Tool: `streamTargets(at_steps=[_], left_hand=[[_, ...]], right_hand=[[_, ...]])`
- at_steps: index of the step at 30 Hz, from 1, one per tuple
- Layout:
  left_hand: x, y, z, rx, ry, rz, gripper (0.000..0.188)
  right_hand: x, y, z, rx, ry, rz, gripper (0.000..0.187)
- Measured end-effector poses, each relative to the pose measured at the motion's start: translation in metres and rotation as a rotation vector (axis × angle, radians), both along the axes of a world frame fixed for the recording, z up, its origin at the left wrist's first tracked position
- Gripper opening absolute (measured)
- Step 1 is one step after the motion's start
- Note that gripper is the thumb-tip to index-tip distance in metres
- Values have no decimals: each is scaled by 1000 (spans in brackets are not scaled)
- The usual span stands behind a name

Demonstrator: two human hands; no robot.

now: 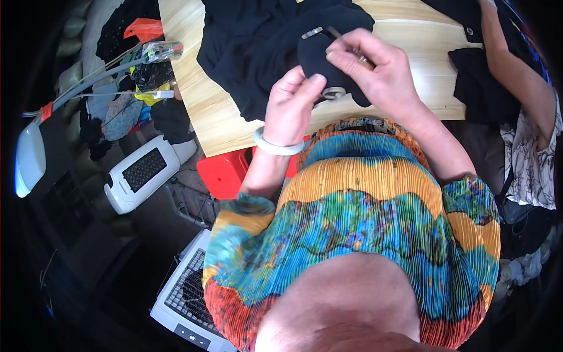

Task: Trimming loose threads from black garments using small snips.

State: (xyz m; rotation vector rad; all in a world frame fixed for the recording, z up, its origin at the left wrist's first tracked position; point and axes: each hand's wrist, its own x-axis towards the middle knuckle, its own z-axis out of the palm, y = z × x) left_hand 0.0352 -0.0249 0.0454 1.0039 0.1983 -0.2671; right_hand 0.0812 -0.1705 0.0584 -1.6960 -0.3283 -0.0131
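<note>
A black garment (252,53) lies in loose folds over the wooden table. My left hand (290,100), with a pale bangle (278,144) at its wrist, is closed in a pinch on the edge of the black cloth. My right hand (375,61) is just to its right, fingers curled round a small metal tool, mostly hidden, whose thin dark end points to the upper left over the cloth. A short shiny metal piece (312,33) shows against the black cloth. Beside my left thumb is a pale ring-shaped piece (334,92); its kind is unclear.
The wooden table (416,50) reaches up to my waist. Another person's arm (516,76) is at the right by more black cloth (478,82). Left of the table stand a red stool (224,175), a white lamp (30,158), piled clothes (120,114) and a fan unit (190,293).
</note>
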Motion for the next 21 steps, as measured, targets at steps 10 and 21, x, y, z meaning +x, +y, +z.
streamTargets(at_steps=[10,21], left_hand=[[9,7,12,-644,287,-37,31],[10,-8,15,-427,121,-112,21]], right_hand=[[7,-36,5,-184,56,-149,22],[-4,-21,5,-96,-355,93,22]])
